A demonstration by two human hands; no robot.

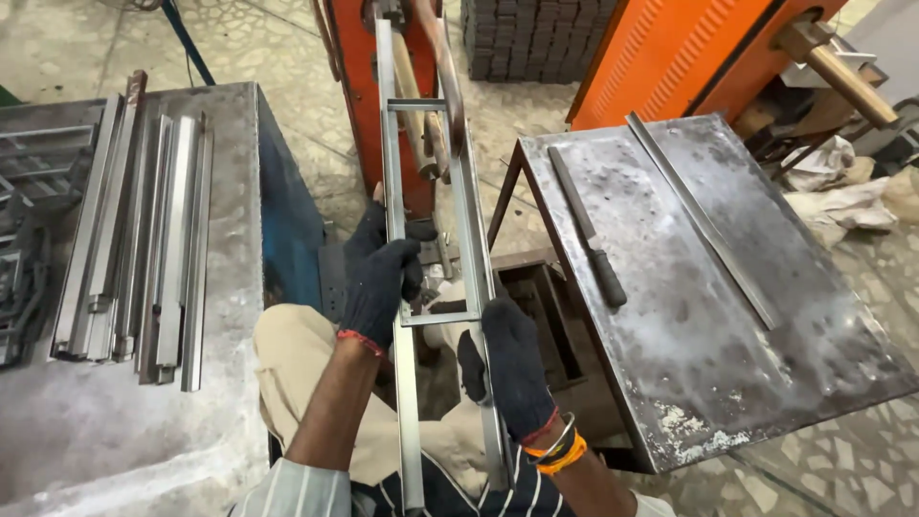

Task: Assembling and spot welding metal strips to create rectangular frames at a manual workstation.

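Observation:
A long narrow metal frame (433, 103), two parallel rails joined by crossbars, runs from my lap up to the copper arms of an orange spot welder (356, 77). My left hand (378, 278), in a dark glove, grips the left rail. My right hand (514, 369), also gloved, grips the right rail just below a crossbar. The far end of the frame sits between the welder's arms (442, 86).
A grey bench (124, 421) on my left holds several loose metal strips (163, 239). On my right stands a steel table (728, 316) with a file (586, 239) and a long flat bar (704, 220). Another orange machine (670, 53) stands behind it.

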